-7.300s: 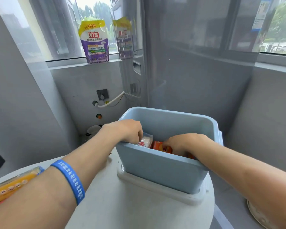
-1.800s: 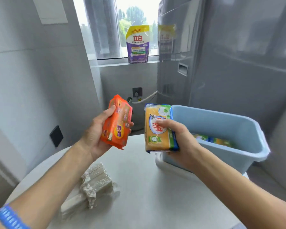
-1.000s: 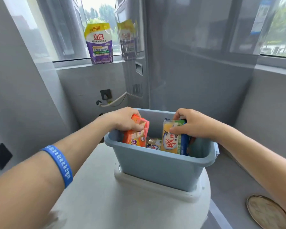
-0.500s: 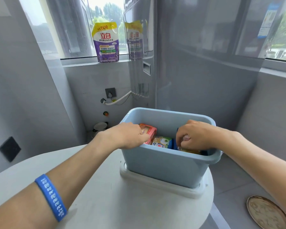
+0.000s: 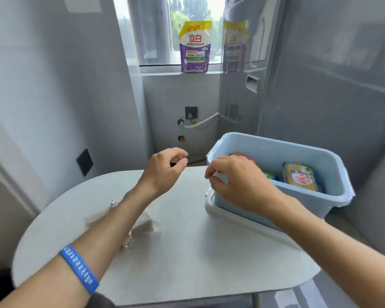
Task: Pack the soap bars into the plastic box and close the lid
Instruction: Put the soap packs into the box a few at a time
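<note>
A light blue plastic box (image 5: 320, 156) stands on its white lid (image 5: 211, 206) at the right of the table. Inside lie a yellow soap pack (image 5: 300, 178), an orange one (image 5: 242, 157) and a green-blue one (image 5: 270, 175). My right hand (image 5: 238, 183) hovers at the box's near left corner, fingers curled over the rim, with no soap in it. My left hand (image 5: 165, 167) is in the air left of the box, loosely curled and holding nothing. A clear-wrapped bundle of pale soap bars (image 5: 142, 223) lies on the table, partly hidden under my left forearm.
The white oval table (image 5: 187, 263) ends close to grey walls on the left and behind. A purple detergent pouch (image 5: 195, 47) stands on the windowsill. A tall grey appliance (image 5: 242, 85) rises behind the box. A hose and socket (image 5: 190, 113) are on the back wall.
Both hands have let go of the orange and yellow soap packs inside the box and come out to the left. The view has swung left, showing the wrapped bundle again.
</note>
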`<state>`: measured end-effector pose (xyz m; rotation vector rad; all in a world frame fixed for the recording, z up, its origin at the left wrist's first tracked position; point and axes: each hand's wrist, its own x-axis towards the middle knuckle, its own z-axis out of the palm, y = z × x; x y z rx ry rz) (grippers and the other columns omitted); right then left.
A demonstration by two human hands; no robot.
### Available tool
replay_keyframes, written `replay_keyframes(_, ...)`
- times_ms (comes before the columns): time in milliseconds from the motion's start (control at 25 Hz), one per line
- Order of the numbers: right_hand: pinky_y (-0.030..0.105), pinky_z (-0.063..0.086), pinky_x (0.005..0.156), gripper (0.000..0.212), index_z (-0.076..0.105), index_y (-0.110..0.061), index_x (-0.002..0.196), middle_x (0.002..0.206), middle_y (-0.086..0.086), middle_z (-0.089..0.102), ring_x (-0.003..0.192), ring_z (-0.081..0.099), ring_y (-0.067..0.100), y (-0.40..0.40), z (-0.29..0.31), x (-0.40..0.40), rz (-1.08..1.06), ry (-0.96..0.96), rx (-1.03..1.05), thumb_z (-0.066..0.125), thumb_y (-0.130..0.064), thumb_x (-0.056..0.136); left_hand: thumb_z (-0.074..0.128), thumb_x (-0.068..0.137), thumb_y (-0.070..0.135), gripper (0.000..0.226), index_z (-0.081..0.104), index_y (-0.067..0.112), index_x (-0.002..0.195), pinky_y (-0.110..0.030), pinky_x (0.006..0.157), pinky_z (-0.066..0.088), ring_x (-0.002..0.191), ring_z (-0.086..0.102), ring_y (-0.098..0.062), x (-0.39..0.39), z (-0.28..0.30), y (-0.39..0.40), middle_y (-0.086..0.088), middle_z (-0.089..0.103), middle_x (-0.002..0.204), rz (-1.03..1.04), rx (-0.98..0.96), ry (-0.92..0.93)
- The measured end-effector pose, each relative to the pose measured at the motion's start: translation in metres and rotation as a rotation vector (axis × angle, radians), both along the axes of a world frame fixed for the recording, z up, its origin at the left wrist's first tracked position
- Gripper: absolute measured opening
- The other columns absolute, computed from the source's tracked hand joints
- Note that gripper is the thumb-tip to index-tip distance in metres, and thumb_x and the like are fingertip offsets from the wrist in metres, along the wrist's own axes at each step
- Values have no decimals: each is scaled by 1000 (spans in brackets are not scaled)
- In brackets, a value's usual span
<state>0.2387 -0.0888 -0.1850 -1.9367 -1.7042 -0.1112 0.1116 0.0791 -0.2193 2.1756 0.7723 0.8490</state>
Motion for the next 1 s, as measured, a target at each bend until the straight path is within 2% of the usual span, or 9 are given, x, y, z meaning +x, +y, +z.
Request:
replay_keyframes(160,38,48,84,34,62,-20,119,119,-3,65,107,54,23,50,-49,-78,195,-57,-266,59,-34,88,58,92,36,34,64,24,123,-24,83,45,105,63,-13,-63,-24,30,6,68,108,126,-209,72)
replay_keyframes(320,48,42,95,74,42,-20,135,133,4,49,122,46,33,107,-81,-137,96,82,-489,57,-66,79,53,94,43,43,58,23,132,-28,92,42,112,59,-15,-101,-39,45,0,64,123,226,-287,65)
replay_keyframes(400,53,33,106,91,29,-26,145,149,6,36,136,32,39,128,-90,-157,156,80,-491,61,-71,72,52,94,46,43,60,24,130,-28,93,42,114,59,-14,-114,-43,51,0,64,127,245,-329,22)
replay_keyframes(480,54,15,117,113,12,-30,152,160,-4,20,148,11,34,139,-91,-160,320,-48,-531,70,-71,64,51,94,47,40,63,25,124,-27,93,41,114,58,-13,-122,-45,57,2,65,126,255,-353,-2)
replay_keyframes(560,49,19,117,120,18,-24,150,151,-2,35,142,25,29,144,-90,-152,407,-332,-514,78,-67,56,49,95,47,38,65,23,120,-29,92,42,114,59,-15,-126,-46,63,2,67,123,267,-353,-11)
replay_keyframes(640,39,40,98,108,31,-23,141,122,4,51,111,50,27,144,-92,-145,381,-520,-452,82,-59,52,47,96,46,39,66,22,120,-27,90,40,113,60,-14,-125,-49,62,1,67,122,274,-340,-15)
replay_keyframes(720,34,41,72,86,41,-23,123,103,1,48,90,52,24,132,-93,-140,287,-356,-443,80,-54,53,47,97,45,37,65,23,120,-26,91,39,114,59,-12,-121,-48,61,3,67,123,259,-330,-30)
replay_keyframes(800,33,35,59,70,45,-21,104,96,-2,45,83,51,22,113,-90,-128,155,-87,-449,79,-53,52,48,97,45,37,64,24,122,-28,95,40,115,59,-13,-117,-44,58,3,67,122,253,-326,-90)
replay_keyframes(1000,34,54,66,64,56,-27,93,90,-9,63,78,61,10,43,-24,-61,-163,458,-257,77,-58,41,51,96,39,39,61,21,129,-25,97,43,117,59,-13,-70,-21,33,0,65,129,192,-357,-263)
